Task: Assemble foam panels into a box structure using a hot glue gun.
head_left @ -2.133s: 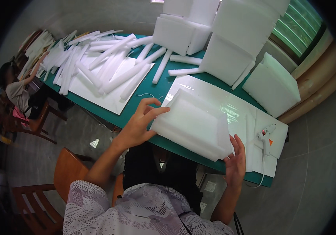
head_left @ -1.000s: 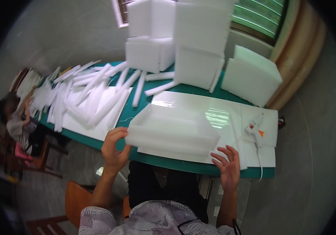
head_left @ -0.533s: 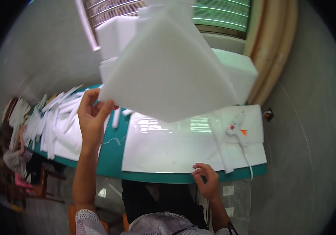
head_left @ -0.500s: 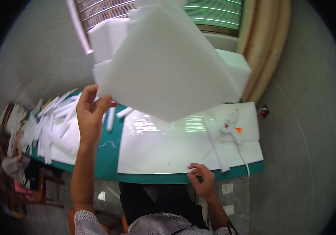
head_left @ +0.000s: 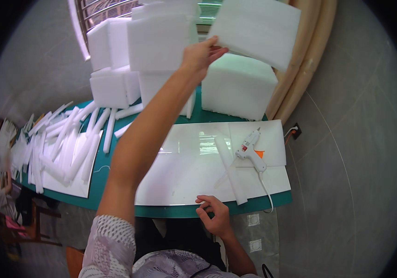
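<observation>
My left hand point(head_left: 202, 54) reaches far across the table and grips the lower left corner of a white foam block point(head_left: 258, 32). The block is held tilted above another white foam block point(head_left: 240, 88) at the back right. Near the table's front edge, my right hand point(head_left: 214, 216) hovers with loosely curled fingers and holds nothing. In front of me lies a glossy white board point(head_left: 175, 173). A white hot glue gun point(head_left: 252, 153) with an orange trigger rests on a foam sheet point(head_left: 272, 134) at the board's right. Beside it lies a foam strip point(head_left: 231, 173).
White foam blocks point(head_left: 157, 44) are stacked at the back by the window. Several loose foam strips point(head_left: 64, 143) are piled on the left of the green table point(head_left: 101, 162). The glue gun's cord point(head_left: 268, 190) hangs near the right edge. Another person point(head_left: 4, 199) sits at far left.
My left hand has carried the foam block from near the middle to the back right, away from me. My right hand stays near the front edge. The head view has shifted slightly.
</observation>
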The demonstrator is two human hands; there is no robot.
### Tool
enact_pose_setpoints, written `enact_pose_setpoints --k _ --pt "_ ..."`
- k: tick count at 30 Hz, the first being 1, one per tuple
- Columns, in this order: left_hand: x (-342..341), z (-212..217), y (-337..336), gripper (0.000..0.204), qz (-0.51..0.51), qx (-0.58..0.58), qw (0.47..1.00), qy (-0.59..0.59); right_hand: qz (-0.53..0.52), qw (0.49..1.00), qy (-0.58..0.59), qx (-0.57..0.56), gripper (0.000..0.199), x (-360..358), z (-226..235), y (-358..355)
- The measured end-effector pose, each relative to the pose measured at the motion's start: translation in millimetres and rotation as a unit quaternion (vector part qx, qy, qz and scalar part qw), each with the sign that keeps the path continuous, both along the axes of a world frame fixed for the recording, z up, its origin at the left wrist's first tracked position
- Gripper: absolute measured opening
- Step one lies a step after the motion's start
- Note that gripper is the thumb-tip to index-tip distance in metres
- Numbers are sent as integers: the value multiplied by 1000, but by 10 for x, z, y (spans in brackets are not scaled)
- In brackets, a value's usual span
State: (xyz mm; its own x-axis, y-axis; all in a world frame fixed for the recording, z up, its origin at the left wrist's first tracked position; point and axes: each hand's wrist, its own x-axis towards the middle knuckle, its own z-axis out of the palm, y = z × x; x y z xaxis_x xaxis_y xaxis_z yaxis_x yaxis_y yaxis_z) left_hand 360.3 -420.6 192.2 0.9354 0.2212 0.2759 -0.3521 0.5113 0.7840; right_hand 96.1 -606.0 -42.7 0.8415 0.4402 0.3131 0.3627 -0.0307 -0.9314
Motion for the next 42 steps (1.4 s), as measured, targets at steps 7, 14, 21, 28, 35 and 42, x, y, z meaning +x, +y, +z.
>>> enact_pose_setpoints --k 7,14,21,28,35,42 --pt "710 -281 -63 36 86 -87 985 121 2 1000 3 9 31 -6 -16 9" --pt "754 -402 12 38 112 28 969 219 10 1000 10 2 30 8 -25 -22" --pt "328 -334 105 47 169 290 918 209 -1 1000 12 -1 26 19 -10 -56" --pt "-974 -715 410 36 114 396 908 68 3 1000 7 -17 23 22 -67 50" --pt "-2846 -1590 1138 29 243 466 838 143 -23 998 48 -27 19 -41 -94 70" --pt "-4095 -2107 2222 16 474 427 740 212 -40 997 47 -45 18 -25 -135 139"
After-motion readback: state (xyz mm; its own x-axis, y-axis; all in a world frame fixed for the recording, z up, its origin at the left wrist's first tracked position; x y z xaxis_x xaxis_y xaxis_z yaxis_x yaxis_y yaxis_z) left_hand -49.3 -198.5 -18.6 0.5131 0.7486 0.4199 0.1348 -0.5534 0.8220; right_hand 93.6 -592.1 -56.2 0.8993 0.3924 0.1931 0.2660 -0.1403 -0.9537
